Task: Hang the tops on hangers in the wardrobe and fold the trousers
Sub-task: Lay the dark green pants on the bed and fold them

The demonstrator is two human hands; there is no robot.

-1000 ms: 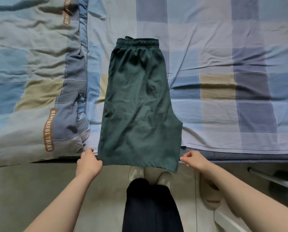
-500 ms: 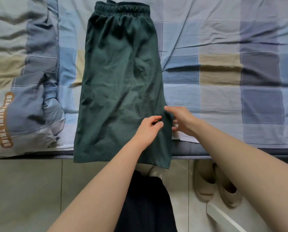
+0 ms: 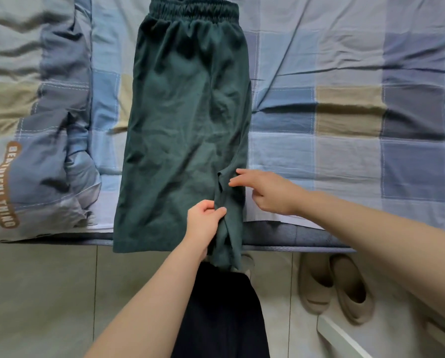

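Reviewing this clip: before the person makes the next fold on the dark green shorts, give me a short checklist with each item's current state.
1. Dark green elastic-waist shorts lie lengthwise on the checked bedsheet: ok.
2. Left hand pinches the fabric near the right hem: ok.
3. Right hand is free, fingers straight over the shorts' right edge: ok.
4. Fabric smooth: not ok, a ridge is bunched beside the left hand.
5. Hem fully on the bed: not ok, it hangs over the mattress edge.
6. Folded checked quilt with orange lettering lies beside the shorts, apart from them: ok.
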